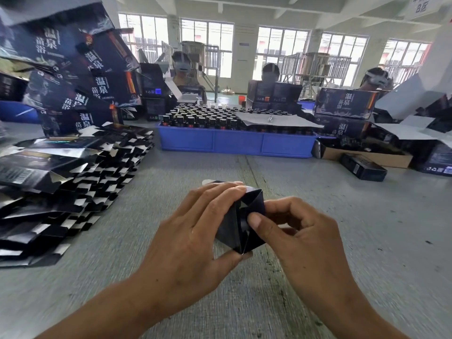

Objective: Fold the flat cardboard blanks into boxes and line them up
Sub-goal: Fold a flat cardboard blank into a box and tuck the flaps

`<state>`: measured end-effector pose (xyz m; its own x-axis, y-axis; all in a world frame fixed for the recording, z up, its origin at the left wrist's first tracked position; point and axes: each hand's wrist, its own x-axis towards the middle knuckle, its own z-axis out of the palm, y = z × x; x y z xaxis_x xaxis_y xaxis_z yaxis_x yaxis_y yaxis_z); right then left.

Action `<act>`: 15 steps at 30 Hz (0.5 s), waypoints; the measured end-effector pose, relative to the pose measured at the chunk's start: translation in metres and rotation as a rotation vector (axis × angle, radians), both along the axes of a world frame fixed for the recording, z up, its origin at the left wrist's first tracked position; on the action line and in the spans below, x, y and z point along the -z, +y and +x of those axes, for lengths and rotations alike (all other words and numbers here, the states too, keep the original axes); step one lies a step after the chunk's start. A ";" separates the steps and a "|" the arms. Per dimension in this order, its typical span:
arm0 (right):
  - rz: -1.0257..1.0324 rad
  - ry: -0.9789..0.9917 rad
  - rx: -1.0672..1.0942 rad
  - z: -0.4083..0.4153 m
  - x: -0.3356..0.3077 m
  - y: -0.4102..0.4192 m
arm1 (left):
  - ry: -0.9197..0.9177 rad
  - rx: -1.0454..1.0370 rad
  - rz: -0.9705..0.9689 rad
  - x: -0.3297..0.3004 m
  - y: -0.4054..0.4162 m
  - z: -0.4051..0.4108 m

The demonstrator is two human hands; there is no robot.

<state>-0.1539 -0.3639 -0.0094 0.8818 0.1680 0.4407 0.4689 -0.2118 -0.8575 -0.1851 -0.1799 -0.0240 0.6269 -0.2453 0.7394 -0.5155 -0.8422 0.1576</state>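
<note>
two hands grip one dark box [241,221]; left hand [195,231] wraps it; right hand [293,226] pinches its flap

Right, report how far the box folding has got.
Done: a heap of folded dark printed boxes sits far left, piled rather than lined up. In hand: the left hand grips a small dark cardboard box while the right hand presses its end flap. Left: the big stack of flat dark blanks.

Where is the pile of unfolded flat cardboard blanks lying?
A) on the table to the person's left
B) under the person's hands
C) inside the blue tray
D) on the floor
A: the stack of flat blanks is spread on the grey table, left of both hands.
</note>
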 end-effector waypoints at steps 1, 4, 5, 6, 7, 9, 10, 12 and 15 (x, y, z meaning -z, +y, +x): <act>-0.005 -0.006 0.009 -0.001 0.000 0.000 | -0.004 0.004 -0.007 0.000 -0.001 0.000; -0.026 -0.037 0.037 -0.003 -0.001 0.000 | -0.012 0.017 -0.019 -0.001 -0.002 0.000; -0.035 -0.052 0.044 -0.003 -0.002 0.000 | -0.012 0.016 -0.017 -0.001 -0.002 0.000; -0.045 -0.065 0.046 -0.003 -0.002 -0.001 | -0.010 0.011 -0.014 -0.002 -0.002 0.000; -0.051 -0.073 0.042 -0.003 -0.002 -0.001 | -0.006 0.005 -0.012 -0.002 -0.002 0.000; -0.049 -0.068 0.018 -0.001 -0.002 -0.002 | -0.003 0.001 -0.011 -0.001 -0.001 -0.001; -0.052 -0.057 -0.002 0.000 -0.002 -0.003 | -0.003 0.004 -0.011 -0.001 -0.001 -0.001; -0.073 -0.046 -0.039 0.003 -0.002 -0.004 | -0.006 0.012 -0.006 0.000 0.001 0.000; -0.079 -0.056 -0.067 0.005 -0.001 -0.005 | -0.012 0.003 0.007 0.000 0.002 0.001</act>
